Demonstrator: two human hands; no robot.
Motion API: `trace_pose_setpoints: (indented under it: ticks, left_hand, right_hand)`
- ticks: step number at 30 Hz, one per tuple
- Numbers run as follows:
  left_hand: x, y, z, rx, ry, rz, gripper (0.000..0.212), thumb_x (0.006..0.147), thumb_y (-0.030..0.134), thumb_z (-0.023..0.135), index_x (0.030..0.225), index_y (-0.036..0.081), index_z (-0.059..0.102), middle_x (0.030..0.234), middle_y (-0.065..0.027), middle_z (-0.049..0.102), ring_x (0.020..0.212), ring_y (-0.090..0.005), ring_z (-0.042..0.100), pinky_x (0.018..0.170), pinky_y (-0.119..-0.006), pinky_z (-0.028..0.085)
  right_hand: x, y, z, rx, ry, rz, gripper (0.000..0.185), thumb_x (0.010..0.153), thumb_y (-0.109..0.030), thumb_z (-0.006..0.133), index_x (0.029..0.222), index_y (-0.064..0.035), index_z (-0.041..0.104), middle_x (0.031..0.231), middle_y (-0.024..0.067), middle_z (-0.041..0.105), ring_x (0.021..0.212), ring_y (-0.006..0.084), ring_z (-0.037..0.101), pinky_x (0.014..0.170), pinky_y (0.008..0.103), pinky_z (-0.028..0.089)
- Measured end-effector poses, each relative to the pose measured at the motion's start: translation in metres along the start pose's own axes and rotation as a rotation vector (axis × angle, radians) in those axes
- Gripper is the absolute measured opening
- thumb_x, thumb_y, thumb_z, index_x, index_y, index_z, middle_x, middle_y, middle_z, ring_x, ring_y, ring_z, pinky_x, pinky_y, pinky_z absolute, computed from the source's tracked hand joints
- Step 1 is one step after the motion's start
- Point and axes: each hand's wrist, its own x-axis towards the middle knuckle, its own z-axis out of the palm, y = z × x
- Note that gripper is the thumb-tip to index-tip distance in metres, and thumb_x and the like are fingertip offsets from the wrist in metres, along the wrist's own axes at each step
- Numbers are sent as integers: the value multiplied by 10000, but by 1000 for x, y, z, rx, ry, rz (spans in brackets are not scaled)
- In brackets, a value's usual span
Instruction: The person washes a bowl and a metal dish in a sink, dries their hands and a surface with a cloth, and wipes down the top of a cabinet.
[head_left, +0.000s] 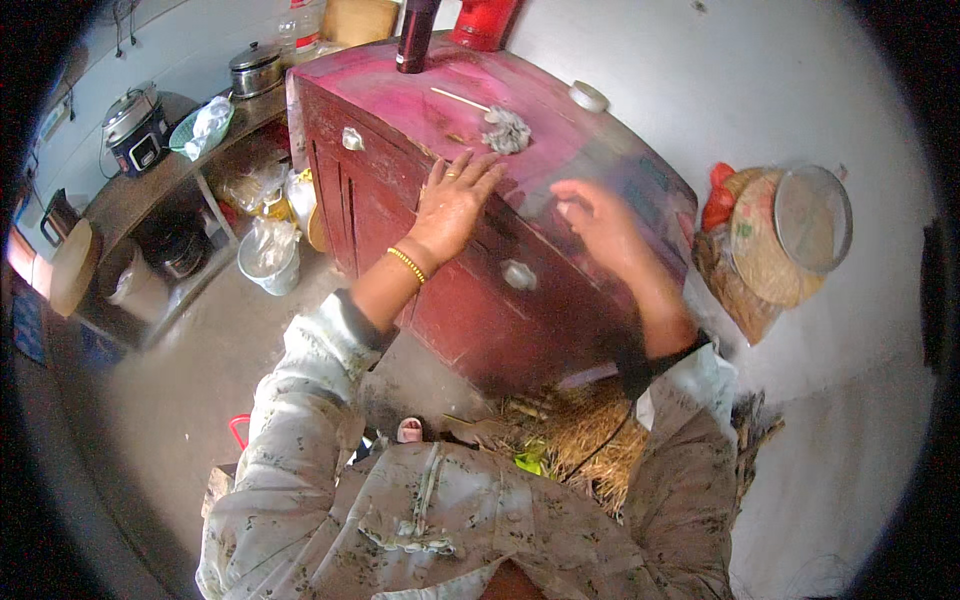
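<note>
My left hand (459, 201) is held palm down with fingers spread at the front edge of a red wooden cabinet (360, 195). It holds nothing; whether it touches the edge is hard to tell. A ring and a gold beaded bracelet are on it. Blurred, my right hand (604, 221) hovers over the right part of the cabinet top, fingers loosely bent, with no object visible in it. Just beyond my left fingertips lies a grey fluffy scrubbing ball (507, 132). A thin white stick (459, 99) reaches toward it from the left.
A dark tumbler (418, 37), a red container (484, 24) and a round white object (589, 97) stand on the cabinet. Left are a counter with a rice cooker (135, 135) and steel pot (255, 71), and a bucket (270, 259) below. Straw (592, 442) lies on the floor.
</note>
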Motion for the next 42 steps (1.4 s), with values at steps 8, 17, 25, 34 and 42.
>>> trace_pose_setpoints:
  ticks: [8, 17, 25, 34, 42]
  left_hand:
    - [39, -49, 50, 227, -222, 206, 348, 836, 173, 484, 1167, 144, 584, 1213, -54, 583, 1220, -215, 477, 1055, -530, 285]
    - [37, -49, 43, 95, -216, 304, 347, 781, 187, 522, 1105, 110, 620, 1177, -65, 607, 1129, -235, 549, 998, -408, 409]
    - [78, -79, 9, -402, -497, 239, 317, 843, 265, 603, 1099, 81, 631, 1072, -120, 644, 1016, -295, 608, 913, -399, 475]
    - [200, -348, 83, -422, 174, -417, 1005, 688, 242, 815, 1392, -73, 170, 1287, -327, 448, 1171, -399, 505, 981, -393, 434]
    - [235, -346, 123, -769, -13, -455, 990, 636, 217, 856, 1339, -15, 200, 1227, -224, 516, 1131, -302, 534, 1000, -370, 416]
  right_hand:
    - [139, 50, 23, -245, -169, -202, 382, 800, -93, 614, 1182, -97, 588, 1194, 196, 525, 1095, 360, 532, 938, 417, 435]
    - [193, 99, 52, -531, -445, -288, 437, 840, -242, 639, 1267, -180, 567, 1389, 163, 413, 1214, 355, 464, 1008, 420, 391]
    - [208, 124, 52, -389, -380, -466, 199, 745, 0, 644, 935, -45, 608, 997, 140, 547, 945, 346, 544, 832, 377, 445]
    - [245, 45, 10, -477, -176, -241, 264, 670, 6, 660, 907, -78, 579, 891, 141, 550, 889, 362, 566, 759, 417, 461]
    - [286, 97, 75, -789, -236, 47, 291, 745, -181, 668, 1027, -123, 627, 967, 184, 587, 934, 373, 577, 830, 447, 473]
